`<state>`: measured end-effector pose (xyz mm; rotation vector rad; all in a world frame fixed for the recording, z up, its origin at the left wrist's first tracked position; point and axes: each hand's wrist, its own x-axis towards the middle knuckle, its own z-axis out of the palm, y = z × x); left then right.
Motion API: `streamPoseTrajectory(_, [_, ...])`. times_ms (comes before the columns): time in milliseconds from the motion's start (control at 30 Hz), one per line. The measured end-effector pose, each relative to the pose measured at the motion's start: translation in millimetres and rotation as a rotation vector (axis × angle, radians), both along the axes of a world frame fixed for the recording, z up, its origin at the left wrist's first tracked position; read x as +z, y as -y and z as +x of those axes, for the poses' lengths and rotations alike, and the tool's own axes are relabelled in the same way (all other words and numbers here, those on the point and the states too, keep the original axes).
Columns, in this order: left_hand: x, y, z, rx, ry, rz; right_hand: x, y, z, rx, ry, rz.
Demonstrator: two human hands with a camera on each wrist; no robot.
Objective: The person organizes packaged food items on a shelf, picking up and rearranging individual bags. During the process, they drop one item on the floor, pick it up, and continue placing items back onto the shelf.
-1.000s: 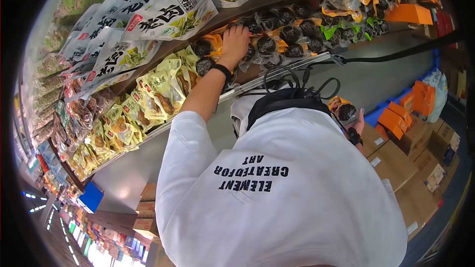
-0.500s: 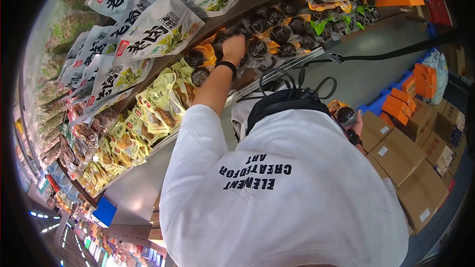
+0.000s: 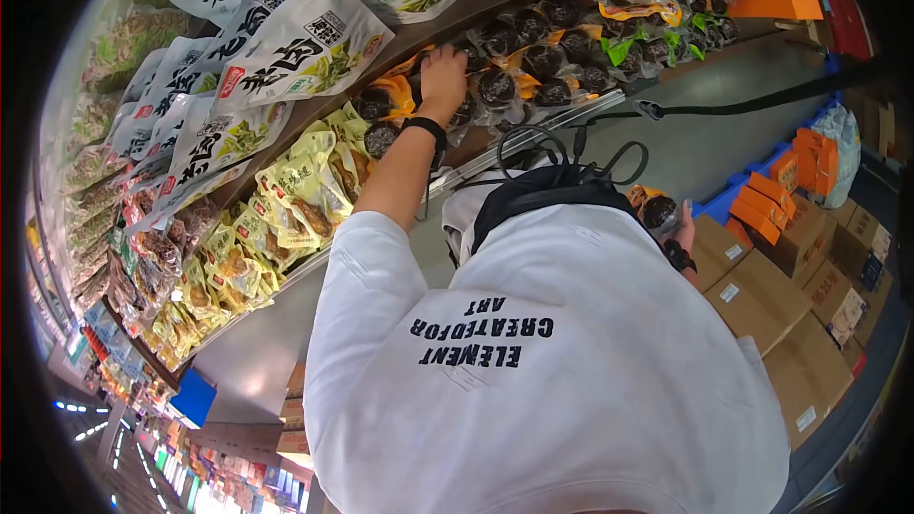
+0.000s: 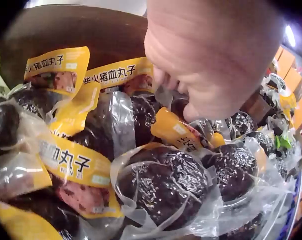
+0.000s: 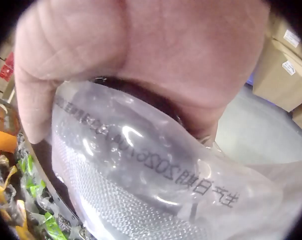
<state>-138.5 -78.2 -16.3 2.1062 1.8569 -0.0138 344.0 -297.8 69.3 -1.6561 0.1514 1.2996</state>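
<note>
While the left hand (image 3: 443, 90) lies over dark round packages (image 3: 496, 88) on the shelf (image 3: 495, 154), the head view shows the right hand (image 3: 685, 227) gripping a clear-wrapped dark package (image 3: 659, 212) with an orange label, lower and nearer the body, clear of the shelf. Directly behind the left hand's grip sits a black wristband (image 3: 427, 131). To the left of that hand are yellow packets (image 3: 305, 195), and beyond them, up and to the left, stand white pouches (image 3: 300, 52). Green-tagged packs (image 3: 624, 55) lie well to its right. Just past the right hand are cardboard boxes (image 3: 762, 290).

From the left wrist, the fingers appear bent downward, their tips partly hidden among the packages; whether they pinch one cannot be told. Under and beside them are glossy dark packages with yellow labels (image 4: 76, 160), and behind them rises a brown panel (image 4: 91, 30).

From the right wrist, the palm arches over the clear-wrapped dark package, which sits directly beneath it with fingers curled round its edge. A line of dark print (image 5: 161, 165) runs across the wrap facing the camera.
</note>
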Motion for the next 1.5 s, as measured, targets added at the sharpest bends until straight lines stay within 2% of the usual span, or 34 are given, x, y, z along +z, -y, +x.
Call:
streamPoseTrajectory(67, [-4,-3,0,-0.033,0.064,0.2,3,-4,-5,-0.017,-0.012,-0.024])
streamPoseTrajectory(100, [-7,-5,1,-0.034,0.065,0.2,5,-4,-8,-0.018,-0.01,-0.023])
streamPoseTrajectory(167, [-17,-11,3,0.007,0.058,0.076,6,-3,-11,-0.001,0.05,-0.042])
streamPoseTrajectory(333, [-43,-17,11,0.012,0.036,0.04,-4,14,0,-0.03,0.022,-0.06])
streamPoseTrajectory(400, [-42,-22,13,0.01,0.004,0.002,-2,19,-2,-0.045,0.045,-0.073])
streamPoseTrajectory(467, [-41,-28,13,0.025,-0.008,-0.146,0,22,-3,-0.055,0.125,-0.069])
streamPoseTrajectory(600, [-43,-35,18,0.03,-0.045,-0.103,9,26,-9,-0.105,0.115,-0.117])
streamPoseTrajectory(667, [-40,-41,21,0.033,-0.074,-0.223,14,28,-9,-0.09,0.055,-0.102])
streamPoseTrajectory(900, [-41,-37,26,-0.022,-0.131,-0.111,19,34,-6,-0.08,0.105,-0.101])
streamPoseTrajectory(1000, [-48,-38,22,-0.071,-0.119,-0.048,7,38,7,-0.049,-0.015,-0.077])
streamPoseTrajectory(1167, [-41,-27,16,-0.058,-0.019,-0.016,8,24,6,0.054,-0.053,-0.122])
streamPoseTrajectory(1233, [-29,-8,18,-0.025,0.05,0.045,-9,20,14,0.062,-0.108,-0.1])
streamPoseTrajectory(1300, [-19,7,28,-0.094,0.319,0.196,-17,14,8,0.057,-0.158,-0.082])
streamPoseTrajectory(1333, [-14,13,31,-0.099,0.312,0.198,-16,9,2,0.071,-0.116,-0.08])
streamPoseTrajectory(1400, [-7,25,37,-0.413,0.328,0.069,-8,3,-11,0.108,-0.05,-0.084])
streamPoseTrajectory(1433, [-7,27,41,-0.415,0.328,0.072,-7,4,-15,0.107,-0.05,-0.08])
streamPoseTrajectory(1500, [-9,28,49,-0.237,0.275,-0.104,-6,6,-18,0.12,-0.074,-0.056])
